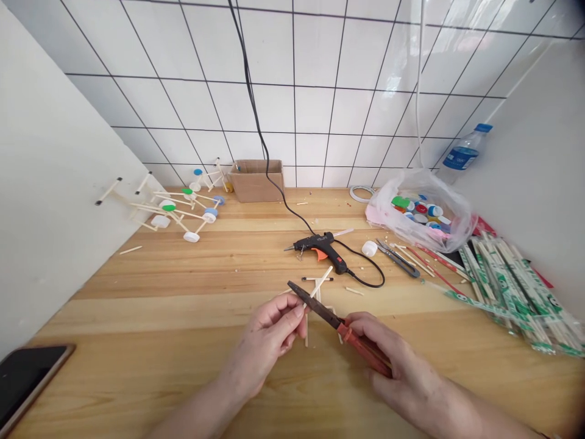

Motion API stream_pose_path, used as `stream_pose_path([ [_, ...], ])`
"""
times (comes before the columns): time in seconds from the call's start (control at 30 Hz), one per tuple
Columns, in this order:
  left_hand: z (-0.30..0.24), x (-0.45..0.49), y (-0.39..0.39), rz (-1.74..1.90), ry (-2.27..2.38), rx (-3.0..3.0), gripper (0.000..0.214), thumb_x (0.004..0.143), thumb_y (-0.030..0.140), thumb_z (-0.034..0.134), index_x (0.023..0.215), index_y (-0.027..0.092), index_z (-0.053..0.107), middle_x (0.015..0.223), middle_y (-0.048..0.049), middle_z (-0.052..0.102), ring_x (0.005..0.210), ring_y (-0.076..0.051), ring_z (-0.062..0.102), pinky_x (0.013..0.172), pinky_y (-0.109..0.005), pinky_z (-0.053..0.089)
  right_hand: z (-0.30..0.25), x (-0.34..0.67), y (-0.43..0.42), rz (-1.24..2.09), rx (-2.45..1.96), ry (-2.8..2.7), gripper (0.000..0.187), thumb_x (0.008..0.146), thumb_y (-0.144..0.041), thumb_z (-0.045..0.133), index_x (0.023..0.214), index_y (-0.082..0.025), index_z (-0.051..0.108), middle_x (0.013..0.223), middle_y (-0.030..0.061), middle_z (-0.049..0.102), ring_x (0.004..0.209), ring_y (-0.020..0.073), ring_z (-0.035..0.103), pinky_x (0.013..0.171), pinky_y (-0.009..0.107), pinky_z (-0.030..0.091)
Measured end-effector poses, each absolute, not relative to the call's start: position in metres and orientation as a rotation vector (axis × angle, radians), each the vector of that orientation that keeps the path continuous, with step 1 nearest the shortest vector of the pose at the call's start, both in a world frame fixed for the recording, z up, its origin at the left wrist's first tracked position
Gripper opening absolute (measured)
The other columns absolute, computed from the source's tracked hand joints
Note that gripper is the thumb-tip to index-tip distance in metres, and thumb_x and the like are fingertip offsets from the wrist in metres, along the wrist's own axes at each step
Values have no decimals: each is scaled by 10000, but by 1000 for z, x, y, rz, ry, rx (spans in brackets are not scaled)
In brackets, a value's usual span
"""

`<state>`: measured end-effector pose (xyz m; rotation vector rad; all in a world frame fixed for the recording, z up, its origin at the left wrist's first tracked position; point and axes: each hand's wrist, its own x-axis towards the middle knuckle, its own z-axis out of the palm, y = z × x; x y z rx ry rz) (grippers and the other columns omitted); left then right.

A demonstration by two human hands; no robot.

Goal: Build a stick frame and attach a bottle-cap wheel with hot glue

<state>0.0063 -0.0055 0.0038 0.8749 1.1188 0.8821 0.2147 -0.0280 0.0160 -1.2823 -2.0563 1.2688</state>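
Note:
My left hand point(274, 332) pinches a thin pale wooden stick point(324, 278) between thumb and fingers, its far end pointing up and right. In my right hand point(402, 360) is a pair of scissors point(322, 311) with red handles and dark, rusty-looking blades. The blades lie across the stick just above my left fingertips; whether they bite into it I cannot tell. Behind and below the hands, partly hidden by the scissors, a small stick frame point(319, 291) with a dark-ended crossbar rests on the wooden table point(183, 341).
A black glue gun point(322, 244) with its cord lies just beyond the hands. To the right are a box cutter point(400, 259), a bag of bottle caps point(420, 210) and wrapped chopsticks point(516, 280). Stick-and-cap models point(183, 213), a cardboard box point(258, 181) and a phone point(31, 378) stand left.

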Motion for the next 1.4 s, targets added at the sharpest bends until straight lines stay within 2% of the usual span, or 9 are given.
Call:
stream_pose_path([
  [0.2, 2, 7, -7, 856, 1109, 881, 207, 782, 346, 565, 720, 150, 545, 570, 18, 546, 442, -53, 365, 412, -184, 261, 17, 215, -29, 1281, -1278, -2067, 557, 551, 47, 375, 1034, -189, 520, 1068, 41, 550, 1009, 174, 524, 863, 258, 428],
  [0.33, 4, 7, -7, 844, 1096, 861, 198, 779, 338, 576, 737, 146, 553, 569, 16, 554, 441, -53, 375, 412, -185, 256, 20, 213, -28, 1313, -1288, -2063, 522, 556, 47, 371, 999, -187, 517, 976, 29, 571, 888, 158, 547, 793, 248, 445],
  [0.57, 7, 6, -6, 828, 1092, 837, 237, 755, 378, 596, 717, 150, 542, 582, 13, 563, 444, -57, 392, 420, -193, 272, 19, 213, -27, 1301, -1291, -2050, 530, 554, 66, 361, 994, -188, 509, 986, 15, 553, 909, 144, 534, 817, 235, 423],
  [0.83, 7, 8, -6, 815, 1128, 834, 225, 745, 366, 598, 720, 154, 527, 564, 27, 538, 449, -52, 328, 434, -194, 190, 17, 214, -29, 1320, -1281, -2063, 556, 557, 78, 355, 1022, -189, 504, 1040, 27, 546, 964, 154, 526, 852, 252, 419],
  [1.1, 7, 11, -9, 794, 1131, 837, 248, 728, 389, 596, 691, 153, 527, 549, 31, 534, 437, -48, 321, 441, -196, 168, 13, 217, -33, 1287, -1218, -2082, 633, 544, 75, 362, 1099, -201, 493, 1161, 43, 517, 1078, 179, 489, 940, 290, 389],
  [1.4, 3, 11, -11, 788, 1103, 847, 246, 735, 381, 592, 684, 149, 524, 545, 25, 528, 450, -52, 318, 435, -198, 165, 20, 215, -32, 1334, -1204, -2092, 597, 563, 87, 364, 1071, -202, 487, 1114, 31, 517, 1040, 157, 495, 914, 267, 399],
])
